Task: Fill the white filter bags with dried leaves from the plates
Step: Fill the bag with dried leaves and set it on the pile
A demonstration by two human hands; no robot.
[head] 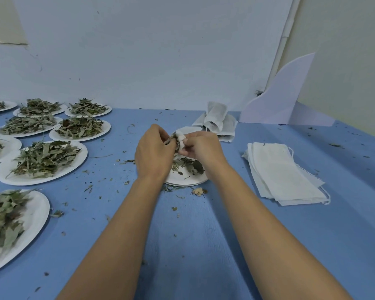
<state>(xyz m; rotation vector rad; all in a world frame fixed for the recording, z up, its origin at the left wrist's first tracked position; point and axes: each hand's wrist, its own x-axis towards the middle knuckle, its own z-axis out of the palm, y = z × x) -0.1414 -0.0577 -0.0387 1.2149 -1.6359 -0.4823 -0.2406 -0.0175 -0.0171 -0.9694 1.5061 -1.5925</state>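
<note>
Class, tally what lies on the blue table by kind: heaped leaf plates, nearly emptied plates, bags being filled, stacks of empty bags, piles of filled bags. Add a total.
Heaped leaf plates: 8
Nearly emptied plate: 1
Filter bag being filled: 1
Stack of empty bags: 1
Pile of filled bags: 1
Total: 12

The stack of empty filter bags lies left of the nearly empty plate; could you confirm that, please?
Not quite: in the head view, the stack of empty filter bags lies right of the nearly empty plate.
</note>
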